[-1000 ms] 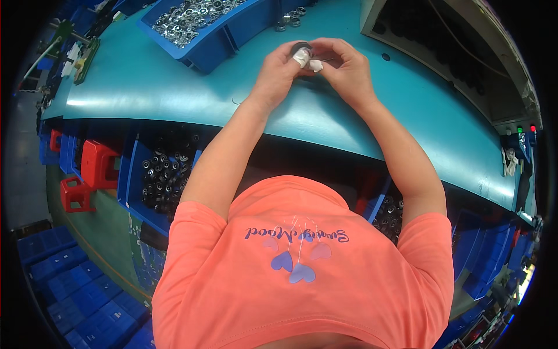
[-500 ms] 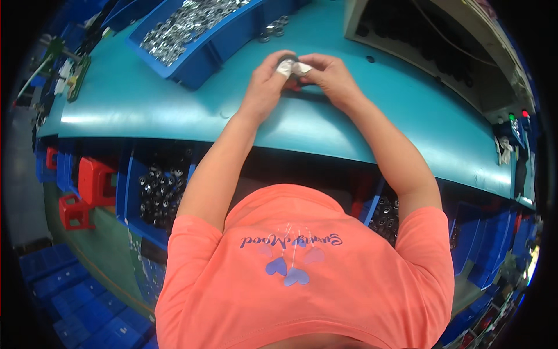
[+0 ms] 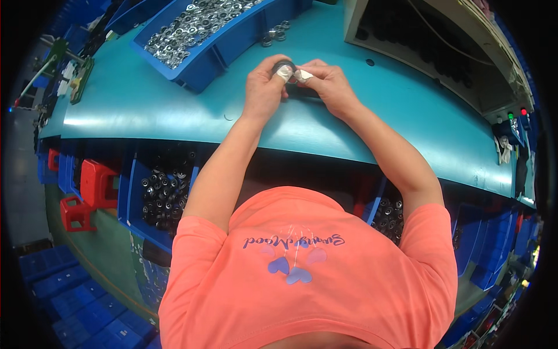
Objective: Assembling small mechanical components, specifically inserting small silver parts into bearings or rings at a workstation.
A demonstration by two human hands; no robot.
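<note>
Seen from above, at a teal bench [image 3: 157, 113]: a black ring [image 3: 283, 63] between both hands, over the bench top in front of the chest, probably there for easy sight and even reach. Left hand [image 3: 263, 90] curled closed around the ring's left side, thumb pressed on it, seemingly to steady it. Right hand [image 3: 331, 87] bent inward, fingers drawn together, thumb tip at the ring's right edge; firm hold or light touch, impossible to tell. White wraps [image 3: 283, 72] on both thumbs, perhaps against rubbing. Beyond, a blue bin [image 3: 244, 43] of shiny metal parts [image 3: 197, 26], set slantwise, likely for reach. Just beside it, a few loose pieces [image 3: 276, 34].
</note>
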